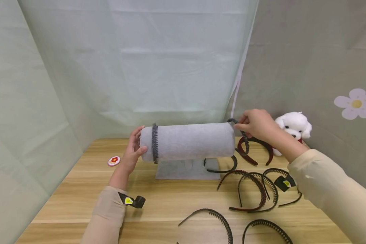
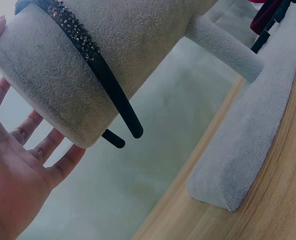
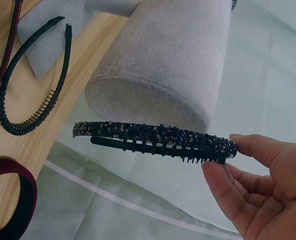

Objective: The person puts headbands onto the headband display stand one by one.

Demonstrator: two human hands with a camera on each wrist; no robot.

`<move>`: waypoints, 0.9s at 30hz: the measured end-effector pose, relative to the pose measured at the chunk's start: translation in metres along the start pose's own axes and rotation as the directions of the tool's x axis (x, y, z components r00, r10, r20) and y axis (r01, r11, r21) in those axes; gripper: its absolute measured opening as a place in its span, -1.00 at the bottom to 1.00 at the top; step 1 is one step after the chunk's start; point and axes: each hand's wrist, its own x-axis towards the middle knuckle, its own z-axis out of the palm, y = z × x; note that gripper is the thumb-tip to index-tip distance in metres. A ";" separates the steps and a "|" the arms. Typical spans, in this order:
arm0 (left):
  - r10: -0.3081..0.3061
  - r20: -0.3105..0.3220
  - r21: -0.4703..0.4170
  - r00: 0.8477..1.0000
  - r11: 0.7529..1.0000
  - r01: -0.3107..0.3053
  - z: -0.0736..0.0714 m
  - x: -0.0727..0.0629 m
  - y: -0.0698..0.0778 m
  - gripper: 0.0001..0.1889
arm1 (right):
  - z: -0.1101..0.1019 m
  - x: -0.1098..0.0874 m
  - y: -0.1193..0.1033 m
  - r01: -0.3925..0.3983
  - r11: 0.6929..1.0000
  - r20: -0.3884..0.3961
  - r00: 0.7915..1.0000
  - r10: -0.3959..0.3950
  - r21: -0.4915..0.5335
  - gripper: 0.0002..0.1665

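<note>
A grey plush headband display stand (image 1: 195, 141) carries a horizontal roll on a post and flat base. My left hand (image 1: 133, 150) holds the roll's left end, thumb at the front and the other fingers behind. Around the roll near that end sits a dark beaded headband (image 1: 155, 144), whose smooth black tips hang below in the left wrist view. At the opposite end, my right hand (image 1: 257, 124) pinches another dark beaded headband (image 3: 153, 134) between thumb and fingers. This one has comb teeth inside and stands just off the roll's right end face.
Several toothed headbands (image 1: 257, 184) lie on the wooden table (image 1: 158, 217) at front right. A dark red headband (image 1: 269, 149) lies behind them, near a white plush dog (image 1: 294, 125). At left is a round flower badge (image 1: 114, 161). Curtains (image 1: 177, 67) hang behind the table.
</note>
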 end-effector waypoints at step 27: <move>-0.005 -0.004 0.008 1.000 1.000 0.005 -0.001 0.000 -0.002 -0.29 | 0.014 0.010 -0.014 -0.022 0.998 0.032 0.999 0.019 0.065 -0.70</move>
